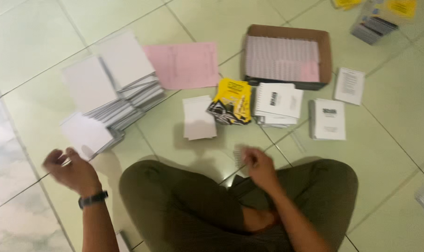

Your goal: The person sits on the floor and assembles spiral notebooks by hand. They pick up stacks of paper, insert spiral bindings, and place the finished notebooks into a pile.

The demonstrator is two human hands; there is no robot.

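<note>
I sit cross-legged on a tiled floor in olive trousers. My left hand (71,170), with a dark watch on the wrist, hovers by the near corner of a fanned stack of white booklets (110,91); its fingers are curled, and motion blur hides whether it holds anything. My right hand (257,164) rests above my knee, fingers bent around a small greyish thing that is too blurred to name. In front of me lie a small white stack (199,117), a yellow-and-black packet (231,101) and two piles of spiral-bound white booklets (277,103) (328,119).
A brown cardboard box (325,46) with rows of white spirals stands at the back. A pink sheet (184,64) lies left of it. A single printed sheet (349,85) lies to the right. More packets (377,21) sit at the top right corner.
</note>
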